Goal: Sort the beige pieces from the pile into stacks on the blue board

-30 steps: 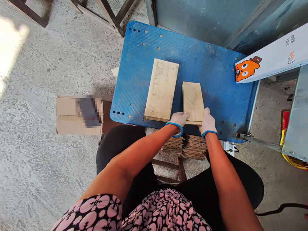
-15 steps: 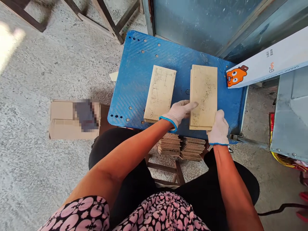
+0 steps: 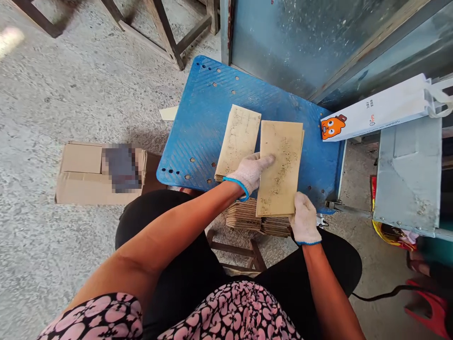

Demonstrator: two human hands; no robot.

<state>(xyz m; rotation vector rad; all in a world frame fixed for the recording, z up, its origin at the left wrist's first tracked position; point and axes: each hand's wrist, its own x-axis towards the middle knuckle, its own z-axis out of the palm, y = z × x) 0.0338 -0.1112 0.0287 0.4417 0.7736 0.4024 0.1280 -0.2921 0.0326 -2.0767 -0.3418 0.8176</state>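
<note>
Both my hands wear white gloves with blue cuffs. My right hand grips the near right corner of a thin tan wooden board, lifted over the blue perforated platform. My left hand rests with fingers stretched flat on that board's left edge. Beside it on the left, a small stack of similar boards lies on the platform. Two taller stacks of boards sit below the platform's near edge on a wooden stool, between my knees.
A cardboard box lies on the concrete floor at left. A white paper bag with an orange cartoon rests on a grey metal surface at right. Wooden frames stand at the back. A black cable crosses the floor.
The board I hold has risen from the platform and come toward me, shifting left until it overlaps the left stack. My right hand slid down to its near corner.
</note>
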